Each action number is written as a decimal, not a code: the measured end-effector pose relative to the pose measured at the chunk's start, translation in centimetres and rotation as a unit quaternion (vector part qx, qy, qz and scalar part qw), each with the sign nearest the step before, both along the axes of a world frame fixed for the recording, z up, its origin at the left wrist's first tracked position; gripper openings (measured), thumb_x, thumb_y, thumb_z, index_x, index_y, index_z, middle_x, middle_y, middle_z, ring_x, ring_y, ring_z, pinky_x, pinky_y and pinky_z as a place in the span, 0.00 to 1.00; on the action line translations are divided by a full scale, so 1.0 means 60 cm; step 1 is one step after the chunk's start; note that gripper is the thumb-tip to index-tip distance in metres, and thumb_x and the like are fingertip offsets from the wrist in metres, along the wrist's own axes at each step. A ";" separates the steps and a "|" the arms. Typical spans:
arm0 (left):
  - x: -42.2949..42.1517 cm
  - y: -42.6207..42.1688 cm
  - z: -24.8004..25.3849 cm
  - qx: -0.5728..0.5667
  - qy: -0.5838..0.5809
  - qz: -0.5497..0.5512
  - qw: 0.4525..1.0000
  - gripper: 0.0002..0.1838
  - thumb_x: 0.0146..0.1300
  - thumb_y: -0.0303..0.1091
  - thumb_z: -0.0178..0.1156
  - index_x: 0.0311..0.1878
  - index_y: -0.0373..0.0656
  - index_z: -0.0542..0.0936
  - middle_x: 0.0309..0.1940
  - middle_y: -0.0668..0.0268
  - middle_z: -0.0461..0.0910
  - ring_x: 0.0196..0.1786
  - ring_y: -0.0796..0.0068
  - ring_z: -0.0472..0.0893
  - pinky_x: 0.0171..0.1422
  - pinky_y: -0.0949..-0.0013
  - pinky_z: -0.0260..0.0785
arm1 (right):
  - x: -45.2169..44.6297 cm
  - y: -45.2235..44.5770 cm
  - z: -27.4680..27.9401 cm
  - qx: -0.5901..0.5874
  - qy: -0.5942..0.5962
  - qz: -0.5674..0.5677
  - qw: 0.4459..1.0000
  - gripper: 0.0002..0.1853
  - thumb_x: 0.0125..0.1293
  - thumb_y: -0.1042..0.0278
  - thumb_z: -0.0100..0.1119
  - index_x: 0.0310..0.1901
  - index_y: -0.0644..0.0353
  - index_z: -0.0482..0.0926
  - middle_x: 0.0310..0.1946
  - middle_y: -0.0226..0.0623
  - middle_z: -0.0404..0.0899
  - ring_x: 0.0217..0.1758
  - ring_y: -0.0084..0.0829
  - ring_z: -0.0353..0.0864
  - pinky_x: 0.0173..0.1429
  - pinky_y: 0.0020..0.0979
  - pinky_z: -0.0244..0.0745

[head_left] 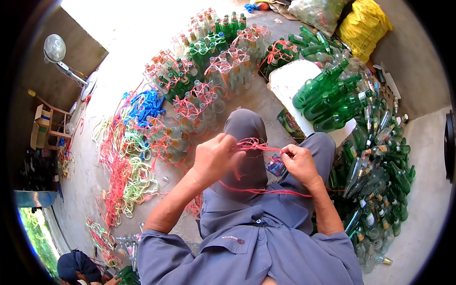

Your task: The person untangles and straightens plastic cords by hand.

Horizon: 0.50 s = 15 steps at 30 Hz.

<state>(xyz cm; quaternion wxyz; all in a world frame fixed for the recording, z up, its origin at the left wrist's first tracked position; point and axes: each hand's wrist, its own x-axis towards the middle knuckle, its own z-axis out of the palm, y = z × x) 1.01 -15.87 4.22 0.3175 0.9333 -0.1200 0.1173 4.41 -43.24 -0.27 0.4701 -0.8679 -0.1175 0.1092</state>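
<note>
Pink-red twine [254,144] is stretched between my two hands above my knees, with a tangled knot near its middle. My left hand [217,154], a little blurred, is closed round the left end of the twine. The right end is pinched in the fingers of my right hand [299,161]. A loose strand [266,191] hangs in a curve below, across my lap. Beyond my right hand, several green bottles [327,97] lie on a white board [295,78]. Ahead of my knees stand bundles of bottles [228,69] tied with pink twine.
On the left floor lie piles of red, green and blue twine [118,171]. Loose bottles [375,190] are heaped on the right. A yellow sack [365,28] is at the back right, a fan [55,48] at the upper left. Another person [78,267] is at the lower left.
</note>
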 end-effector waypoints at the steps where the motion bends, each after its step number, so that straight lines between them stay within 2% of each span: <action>1: 0.000 -0.004 -0.007 0.003 0.004 0.008 1.000 0.11 0.55 0.35 0.71 0.34 0.40 0.80 0.29 0.64 0.79 0.28 0.66 0.81 0.33 0.67 0.74 | -0.001 0.000 -0.001 -0.003 -0.003 0.007 1.000 0.06 0.64 0.74 0.63 0.39 0.67 0.82 0.24 0.29 0.80 0.26 0.15 0.73 0.32 0.23 0.71; 3: 0.002 -0.007 -0.024 0.009 0.012 0.023 1.000 0.10 0.55 0.33 0.70 0.33 0.40 0.80 0.30 0.63 0.79 0.29 0.64 0.82 0.34 0.65 0.74 | -0.004 0.004 0.007 0.004 -0.003 0.001 1.000 0.08 0.62 0.74 0.64 0.42 0.67 0.81 0.29 0.31 0.81 0.27 0.16 0.74 0.33 0.23 0.72; 7: 0.002 -0.006 -0.028 -0.044 0.032 0.008 0.998 0.07 0.55 0.29 0.68 0.33 0.39 0.80 0.30 0.63 0.80 0.28 0.68 0.81 0.34 0.68 0.73 | -0.010 0.023 0.037 0.022 -0.035 -0.008 0.999 0.15 0.60 0.75 0.66 0.48 0.67 0.80 0.40 0.35 0.81 0.27 0.17 0.75 0.34 0.22 0.73; 10: 0.001 -0.007 -0.026 -0.100 0.063 0.006 0.993 0.05 0.57 0.26 0.66 0.35 0.38 0.81 0.28 0.64 0.81 0.28 0.74 0.79 0.34 0.71 0.71 | -0.012 0.052 0.054 0.068 -0.096 -0.021 0.993 0.17 0.59 0.70 0.68 0.49 0.66 0.80 0.41 0.41 0.81 0.23 0.26 0.78 0.33 0.29 0.76; 15: -0.006 -0.015 -0.017 -0.229 0.166 0.004 0.959 0.03 0.61 0.23 0.63 0.37 0.35 0.80 0.23 0.68 0.78 0.27 0.87 0.74 0.31 0.76 0.67 | -0.018 0.098 0.062 0.079 -0.112 0.035 0.990 0.18 0.58 0.69 0.70 0.49 0.64 0.81 0.39 0.41 0.82 0.28 0.30 0.82 0.35 0.31 0.77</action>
